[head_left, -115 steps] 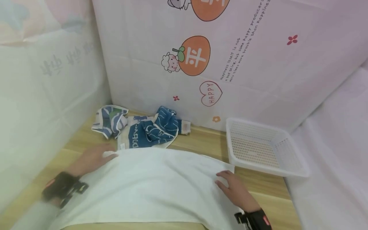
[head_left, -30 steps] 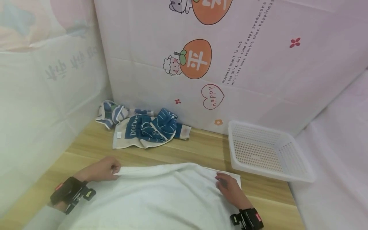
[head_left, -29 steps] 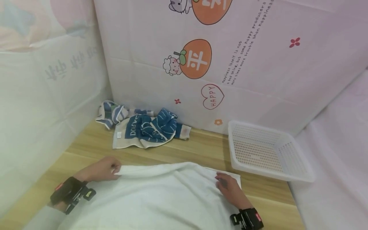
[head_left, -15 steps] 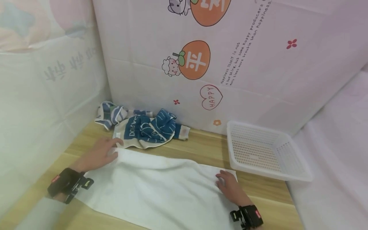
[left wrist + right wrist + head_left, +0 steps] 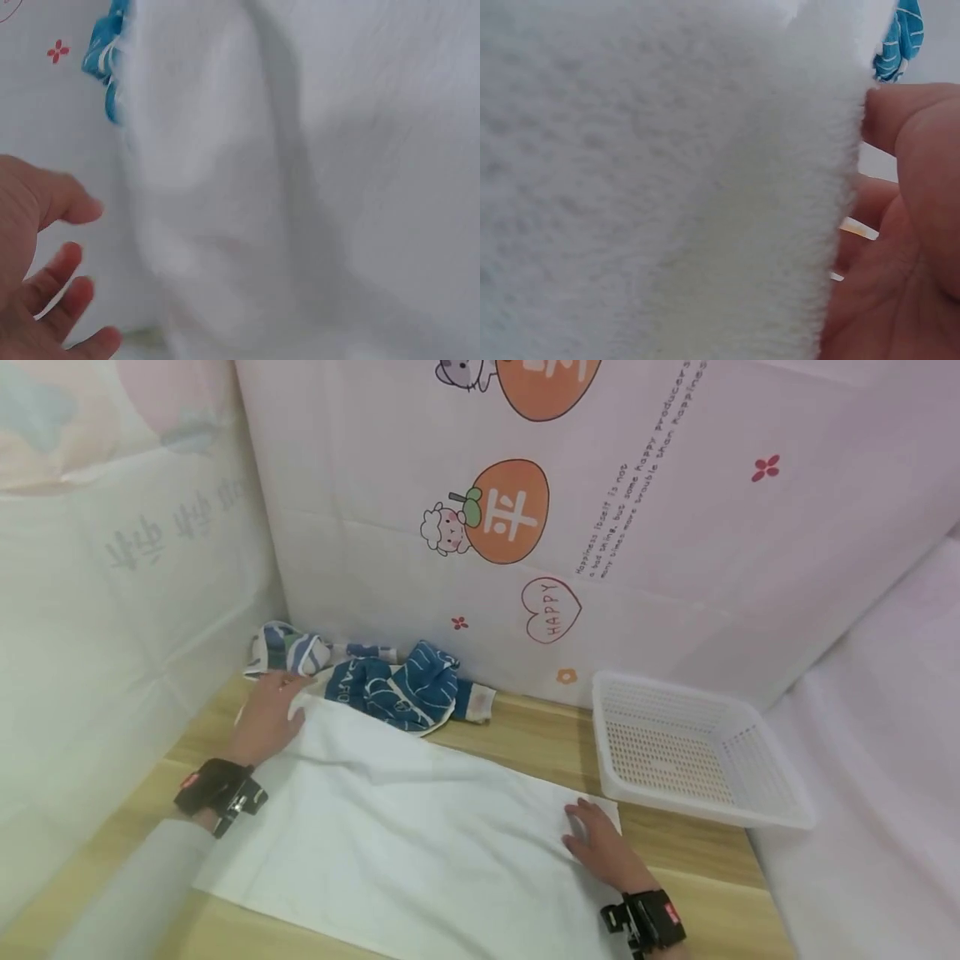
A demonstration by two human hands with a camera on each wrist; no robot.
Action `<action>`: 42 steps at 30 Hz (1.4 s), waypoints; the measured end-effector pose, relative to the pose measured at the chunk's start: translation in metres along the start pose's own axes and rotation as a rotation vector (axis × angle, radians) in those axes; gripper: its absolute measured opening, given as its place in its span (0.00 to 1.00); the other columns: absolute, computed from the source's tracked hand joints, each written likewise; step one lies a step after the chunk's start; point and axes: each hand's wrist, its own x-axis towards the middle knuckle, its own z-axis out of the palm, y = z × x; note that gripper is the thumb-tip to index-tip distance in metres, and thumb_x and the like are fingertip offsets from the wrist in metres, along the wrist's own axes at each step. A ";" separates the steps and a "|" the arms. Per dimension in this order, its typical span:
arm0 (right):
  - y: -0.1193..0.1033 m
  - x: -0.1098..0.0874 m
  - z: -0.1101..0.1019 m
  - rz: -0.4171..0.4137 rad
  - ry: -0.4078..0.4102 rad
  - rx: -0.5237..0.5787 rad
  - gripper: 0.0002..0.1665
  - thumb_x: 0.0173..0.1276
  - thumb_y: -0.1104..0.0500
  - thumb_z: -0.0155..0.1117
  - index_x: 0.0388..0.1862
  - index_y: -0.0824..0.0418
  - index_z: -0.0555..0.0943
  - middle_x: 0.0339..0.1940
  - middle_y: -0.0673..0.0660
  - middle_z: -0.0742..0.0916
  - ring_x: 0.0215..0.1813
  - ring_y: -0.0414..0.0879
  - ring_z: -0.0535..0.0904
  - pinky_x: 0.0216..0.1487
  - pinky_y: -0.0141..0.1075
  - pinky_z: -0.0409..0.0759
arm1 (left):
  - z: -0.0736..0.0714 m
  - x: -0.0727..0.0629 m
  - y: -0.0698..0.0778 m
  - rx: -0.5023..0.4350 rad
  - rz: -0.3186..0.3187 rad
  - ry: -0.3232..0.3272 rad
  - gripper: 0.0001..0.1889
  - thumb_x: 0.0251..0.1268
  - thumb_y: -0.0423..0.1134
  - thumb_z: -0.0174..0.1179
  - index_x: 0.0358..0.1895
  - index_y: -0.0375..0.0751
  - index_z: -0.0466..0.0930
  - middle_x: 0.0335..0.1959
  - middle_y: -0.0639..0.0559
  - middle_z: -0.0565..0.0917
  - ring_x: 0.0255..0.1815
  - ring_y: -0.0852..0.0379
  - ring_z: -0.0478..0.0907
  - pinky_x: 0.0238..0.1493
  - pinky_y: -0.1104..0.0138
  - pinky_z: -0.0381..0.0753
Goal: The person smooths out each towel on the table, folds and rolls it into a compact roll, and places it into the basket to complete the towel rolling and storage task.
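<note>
A white towel (image 5: 390, 827) with a fuzzy pile lies spread and lightly wrinkled in the head view. My left hand (image 5: 266, 714) is at its far left corner, fingers extended; the left wrist view shows the fingers (image 5: 66, 304) loosely bent and apart from the cloth. My right hand (image 5: 600, 843) rests at the far right corner with thumb and forefinger apart. Up close in the right wrist view, the right thumb (image 5: 922, 112) is beside the towel's edge. Behind the towel lies a crumpled blue and beige patterned towel (image 5: 420, 685), its near edge covered by the white one.
A striped blue, white and green cloth (image 5: 288, 647) is bunched in the far left corner. At the right stands a white perforated plastic basket (image 5: 697, 810). Printed white sheets (image 5: 360, 568) wall in the wooden table (image 5: 525, 727) at the back and sides.
My left hand let go of its pinch and moved forward. The white towel's left side shifted the same way, partly over the blue towel. My right hand loosened and stayed nearly in place.
</note>
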 end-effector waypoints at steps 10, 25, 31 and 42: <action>-0.009 -0.010 -0.004 0.036 -0.028 -0.091 0.36 0.66 0.57 0.72 0.65 0.77 0.72 0.67 0.82 0.73 0.69 0.76 0.69 0.69 0.65 0.69 | 0.035 -0.073 -0.001 -0.095 -0.115 -0.322 0.32 0.65 0.35 0.64 0.68 0.23 0.65 0.67 0.14 0.62 0.69 0.20 0.59 0.70 0.33 0.60; 0.006 0.018 -0.015 0.004 0.008 -0.106 0.40 0.66 0.55 0.73 0.69 0.76 0.70 0.70 0.79 0.72 0.73 0.73 0.65 0.72 0.63 0.66 | 0.001 -0.069 0.001 -0.062 -0.158 -0.455 0.32 0.63 0.41 0.66 0.65 0.24 0.71 0.68 0.11 0.58 0.66 0.12 0.58 0.66 0.28 0.60; 0.010 0.038 -0.014 -0.113 0.172 -0.092 0.21 0.72 0.69 0.62 0.60 0.79 0.76 0.59 0.78 0.80 0.63 0.72 0.75 0.64 0.63 0.74 | 0.012 -0.015 -0.024 -0.071 -0.050 -0.391 0.22 0.69 0.33 0.60 0.63 0.27 0.74 0.63 0.21 0.73 0.64 0.23 0.69 0.66 0.34 0.67; 0.014 0.058 -0.007 0.030 0.103 -0.095 0.16 0.68 0.72 0.62 0.54 0.73 0.78 0.48 0.67 0.84 0.53 0.61 0.81 0.55 0.55 0.81 | 0.027 0.010 -0.051 -0.071 -0.198 -0.485 0.17 0.59 0.28 0.63 0.52 0.27 0.82 0.44 0.32 0.85 0.47 0.33 0.81 0.50 0.40 0.80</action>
